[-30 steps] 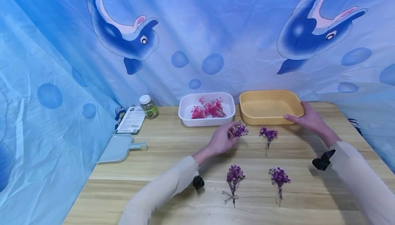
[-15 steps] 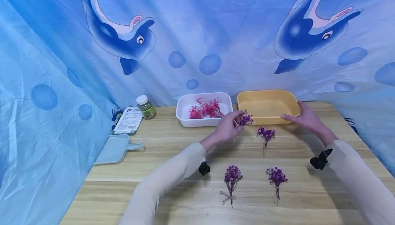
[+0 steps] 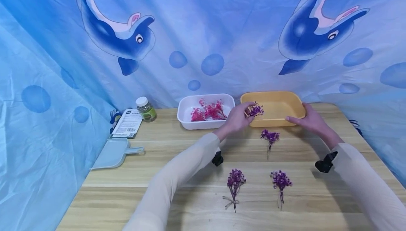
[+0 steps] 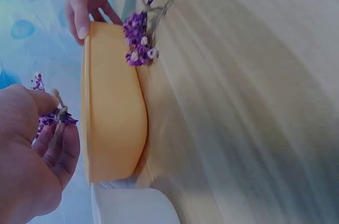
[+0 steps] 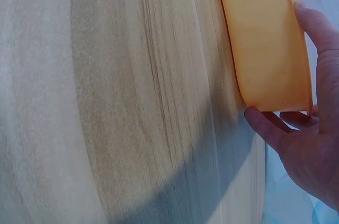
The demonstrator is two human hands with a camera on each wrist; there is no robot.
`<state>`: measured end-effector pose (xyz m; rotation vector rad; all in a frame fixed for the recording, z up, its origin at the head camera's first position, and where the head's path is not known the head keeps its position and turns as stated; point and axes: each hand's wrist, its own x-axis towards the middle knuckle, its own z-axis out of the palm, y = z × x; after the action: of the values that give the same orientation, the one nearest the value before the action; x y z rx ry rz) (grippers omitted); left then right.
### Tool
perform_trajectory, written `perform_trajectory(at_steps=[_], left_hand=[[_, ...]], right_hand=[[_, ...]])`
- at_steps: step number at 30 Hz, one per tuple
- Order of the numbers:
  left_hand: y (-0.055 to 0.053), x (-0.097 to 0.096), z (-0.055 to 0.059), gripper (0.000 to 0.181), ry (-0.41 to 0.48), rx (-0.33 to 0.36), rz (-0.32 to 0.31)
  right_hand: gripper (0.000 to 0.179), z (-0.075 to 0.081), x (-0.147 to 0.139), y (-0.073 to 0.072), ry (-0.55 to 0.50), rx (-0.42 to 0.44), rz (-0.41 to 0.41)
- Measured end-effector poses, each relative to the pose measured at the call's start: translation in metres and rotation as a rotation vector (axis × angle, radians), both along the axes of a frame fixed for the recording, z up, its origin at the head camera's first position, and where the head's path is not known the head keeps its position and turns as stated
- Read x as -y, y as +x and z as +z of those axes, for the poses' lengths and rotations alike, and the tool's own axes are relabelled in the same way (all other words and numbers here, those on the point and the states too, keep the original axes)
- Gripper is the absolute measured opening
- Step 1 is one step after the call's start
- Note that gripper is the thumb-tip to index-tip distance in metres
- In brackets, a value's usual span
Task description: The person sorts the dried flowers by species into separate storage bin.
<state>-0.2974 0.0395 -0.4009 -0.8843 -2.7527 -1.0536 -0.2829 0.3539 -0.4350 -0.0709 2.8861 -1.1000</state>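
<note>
My left hand [image 3: 238, 118] pinches a small bunch of dried purple flowers [image 3: 256, 109] by its twine-tied stems [image 4: 61, 110]. The blooms hang over the left front rim of a yellow plastic bin [image 3: 276, 122]. At the bin's right end, my right hand [image 3: 312, 119] grips it, thumb on the front rim and fingers around the end wall. Another purple bunch [image 3: 270, 137] lies on the table just in front of the bin. Two more bunches, one at the left [image 3: 236, 181] and one at the right [image 3: 281, 181], lie nearer the front.
A white bin [image 3: 206, 124] holding pink dried flowers [image 3: 210, 110] stands left of the yellow one. Further left are a lidded jar [image 3: 146, 109], a printed packet [image 3: 127, 123] and a light-blue dustpan [image 3: 112, 153]. A dolphin-print curtain [image 3: 190, 30] hangs behind the table.
My left hand has carried its purple bunch from in front of the bins up and rightward to the yellow bin's rim. The right hand keeps its grip on that bin.
</note>
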Motion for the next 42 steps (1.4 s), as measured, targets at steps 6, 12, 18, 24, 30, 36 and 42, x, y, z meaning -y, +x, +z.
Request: perform_trajectory(at_steps=[6, 12, 18, 24, 30, 36, 42], left_hand=[[-0.014, -0.011, 0.000, 0.058, -0.030, -0.018, 0.051], [-0.025, -0.020, -0.004, 0.058, -0.012, -0.006, 0.062], [-0.033, -0.029, -0.007, 0.056, 0.014, -0.030, 0.083], [-0.037, -0.038, -0.009, 0.056, -0.010, -0.046, 0.105], [-0.037, -0.041, -0.011, 0.056, -0.008, -0.020, 0.119], [-0.038, -0.042, -0.013, 0.055, -0.010, -0.024, 0.114], [-0.036, -0.043, -0.015, 0.055, 0.017, 0.004, 0.101]], right_hand=[[0.115, -0.002, -0.001, -0.002, -0.018, -0.029, 0.009], [0.119, 0.000, 0.000, -0.002, -0.004, -0.008, -0.008], [0.120, 0.000, -0.001, -0.001, -0.001, -0.002, -0.013], [0.118, -0.003, 0.000, -0.001, -0.003, -0.019, -0.008], [0.116, -0.004, 0.002, -0.002, -0.020, -0.040, -0.005], [0.116, -0.003, 0.003, -0.002, -0.019, -0.047, -0.009], [0.115, -0.004, 0.002, -0.001, -0.024, -0.053, -0.009]])
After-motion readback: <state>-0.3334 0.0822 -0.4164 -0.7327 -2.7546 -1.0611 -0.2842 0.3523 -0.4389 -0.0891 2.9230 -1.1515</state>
